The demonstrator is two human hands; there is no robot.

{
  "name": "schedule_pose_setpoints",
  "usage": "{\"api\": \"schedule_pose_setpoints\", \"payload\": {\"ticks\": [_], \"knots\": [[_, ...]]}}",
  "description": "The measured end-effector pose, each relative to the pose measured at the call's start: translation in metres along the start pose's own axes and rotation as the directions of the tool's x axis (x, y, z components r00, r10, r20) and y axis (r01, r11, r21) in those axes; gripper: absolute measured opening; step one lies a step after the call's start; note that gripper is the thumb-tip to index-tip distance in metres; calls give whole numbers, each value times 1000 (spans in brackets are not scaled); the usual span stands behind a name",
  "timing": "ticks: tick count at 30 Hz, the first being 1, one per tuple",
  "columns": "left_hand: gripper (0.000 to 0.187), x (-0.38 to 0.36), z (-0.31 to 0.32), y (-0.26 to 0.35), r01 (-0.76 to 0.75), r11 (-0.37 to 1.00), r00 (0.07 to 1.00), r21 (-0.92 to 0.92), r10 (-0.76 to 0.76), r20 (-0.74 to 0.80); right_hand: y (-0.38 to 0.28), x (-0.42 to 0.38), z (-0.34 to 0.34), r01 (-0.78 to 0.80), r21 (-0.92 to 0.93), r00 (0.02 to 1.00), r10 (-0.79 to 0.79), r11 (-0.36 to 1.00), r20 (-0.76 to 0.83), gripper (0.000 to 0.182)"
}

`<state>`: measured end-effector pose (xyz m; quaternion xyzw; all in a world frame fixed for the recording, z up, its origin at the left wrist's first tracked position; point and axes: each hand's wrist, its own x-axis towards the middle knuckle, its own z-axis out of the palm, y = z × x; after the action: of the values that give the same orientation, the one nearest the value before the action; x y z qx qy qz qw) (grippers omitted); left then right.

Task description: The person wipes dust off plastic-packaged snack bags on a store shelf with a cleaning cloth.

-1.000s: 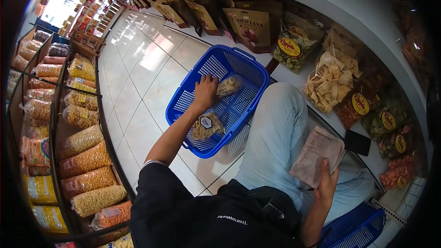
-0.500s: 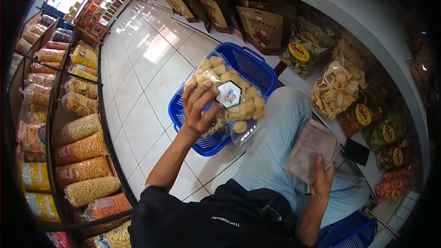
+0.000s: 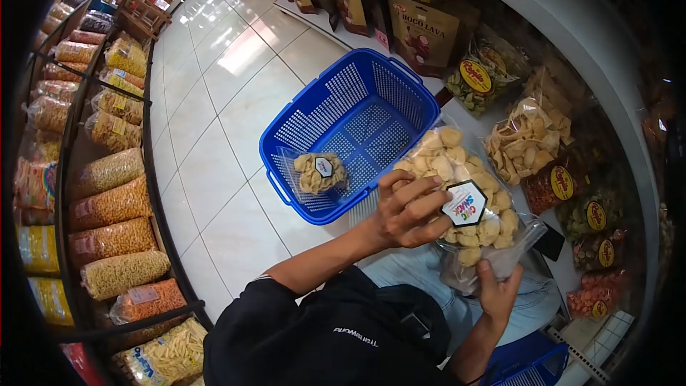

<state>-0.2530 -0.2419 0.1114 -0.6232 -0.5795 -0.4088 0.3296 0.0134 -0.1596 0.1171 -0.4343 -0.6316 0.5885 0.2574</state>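
Observation:
A clear plastic bag of round, pale-yellow snacks [image 3: 443,154] with a hexagonal white label hangs above my lap, tilted. My left hand [image 3: 413,209] grips its left side, fingers curled over the front beside the label. At the bag's lower edge is my right hand [image 3: 500,297], thumb up and fingers mostly hidden. A grey-brown cloth [image 3: 506,257] shows partly behind the clear plastic at that hand. On the floor ahead stands a blue plastic basket [image 3: 286,129], with one smaller snack bag [image 3: 311,180] lying in its near left corner.
Shelves on the right hold brown pouches [image 3: 423,36], bags of chips [image 3: 532,139] and a dark flat object [image 3: 549,241]. Several large snack bags [image 3: 114,207] fill the rack on the left. Another blue basket [image 3: 525,364] is at my lower right. Tiled floor [image 3: 221,136] runs between.
My left hand has brought the snack bag from over the basket rightwards to my right hand and the cloth. The basket's inside and the smaller bag now show more fully.

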Motion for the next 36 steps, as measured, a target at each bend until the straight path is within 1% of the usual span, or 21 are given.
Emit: {"api": "schedule_pose_setpoints", "payload": {"ticks": [2, 5, 6, 8, 10, 11, 12, 14, 15, 16, 19, 20, 22, 24, 26, 27, 28, 31, 32, 35, 36], "knots": [[47, 0, 5, 4, 61, 995, 998, -73, -60, 19, -8, -2, -21, -2, -18, 1000, 2, 1000, -11, 63], [68, 30, 4, 6, 275, 889, 951, -365, -196, 240, -5, -3, -51, 200, -165, 970, -219, 966, -104, 62], [76, 43, 1, 6, 313, 851, 930, -420, -186, 318, 0, -1, -73, 273, -287, 953, -298, 918, -47, 59], [91, 67, -11, 5, 396, 762, 875, -513, -144, 463, -9, 7, -101, 369, -406, 926, -370, 836, 79, 58], [96, 77, -12, 6, 392, 785, 840, -480, -93, 535, -51, 8, -105, 384, -283, 922, -344, 879, 180, 49], [98, 83, -8, 10, 381, 783, 824, -492, -46, 564, -72, 12, -106, 462, -360, 884, -387, 810, 263, 44], [97, 92, -5, 10, 305, 820, 811, -484, 43, 584, -96, 17, -107, 525, -440, 848, -405, 728, 341, 40], [97, 109, 7, 16, 354, 736, 792, -577, 91, 603, -127, 22, -114, 552, -504, 828, -368, 665, 422, 30], [96, 117, 13, 18, 380, 697, 778, -608, 115, 617, -136, 25, -118, 526, -488, 840, -334, 697, 428, 26], [93, 125, 16, 19, 509, 614, 682, -603, 140, 718, -141, 27, -121, 506, -460, 843, -306, 729, 442, 23], [91, 126, 46, 25, 579, 425, 670, -696, 237, 703, -145, 21, -129, 361, -484, 932, -297, 797, 207, 26], [82, 121, 58, 30, 606, 352, 689, -713, 215, 692, -131, 22, -134, 317, -428, 946, -317, 847, 72, 33], [84, 117, 69, 40, 690, 355, 632, -630, 128, 764, -114, 23, -131, 280, -373, 903, -375, 884, -211, 40], [85, 99, 84, 52, 767, 317, 582, -558, 24, 813, -97, 26, -129, 256, -324, 836, -377, 911, -399, 48], [87, 85, 100, 66, 821, 90, 567, -565, -10, 823, -78, 28, -125, 239, -251, 747, -342, 938, -570, 51], [89, 80, 106, 71, 832, -27, 553, -553, -25, 833, -61, 29, -126, 238, -205, 749, -314, 949, -583, 50], [94, 77, 112, 73, 836, -10, 549, -549, 30, 835, -43, 30, -126, 237, -159, 751, -285, 958, -596, 49], [83, 75, 132, 94, 759, -231, 605, -608, -93, 791, -8, 28, -120, 226, -52, 807, -217, 973, -549, 43], [78, 69, 147, 101, 728, -189, 649, -659, -121, 752, -4, 27, -116, 231, -28, 826, -211, 973, -522, 41], [71, 61, 179, 120, 698, -438, 521, -567, -232, 821, -9, 32, -87, 333, 1, 831, -293, 943, -472, 37], [64, 65, 184, 125, 708, -359, 536, -608, -287, 794, -17, 33, -75, 375, 4, 825, -331, 927, -459, 38]]}}
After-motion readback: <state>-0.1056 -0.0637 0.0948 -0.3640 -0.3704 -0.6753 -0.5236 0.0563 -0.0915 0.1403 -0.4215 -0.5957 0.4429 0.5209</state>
